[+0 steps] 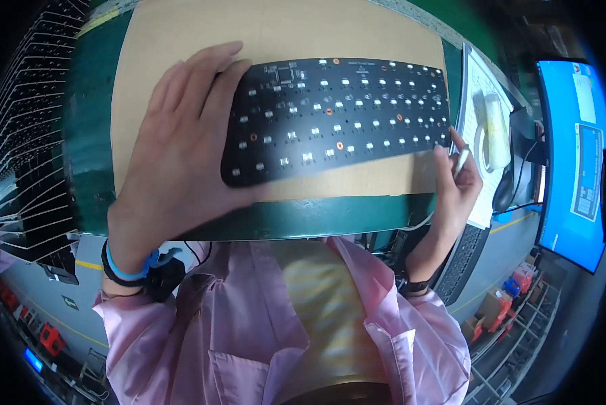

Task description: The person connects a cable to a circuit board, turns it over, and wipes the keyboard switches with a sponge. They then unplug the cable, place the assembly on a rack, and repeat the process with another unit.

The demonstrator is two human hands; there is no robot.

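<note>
A long black circuit board [336,118] dotted with small white parts and a few orange rings lies on a brown cardboard sheet [181,40]. My left hand [174,155] lies flat with fingers spread, pressing on the board's left end and the cardboard beside it. My right hand [457,177] is at the board's right lower corner, its fingers touching the edge while it holds a thin white pen-like tool [461,162].
The cardboard rests on a green table [303,219]. To the right are a paper sheet [478,81] with a roll of tape [495,131] on it, a keyboard [461,260] and a lit blue monitor [576,162]. Stacked racks [26,135] stand at the left.
</note>
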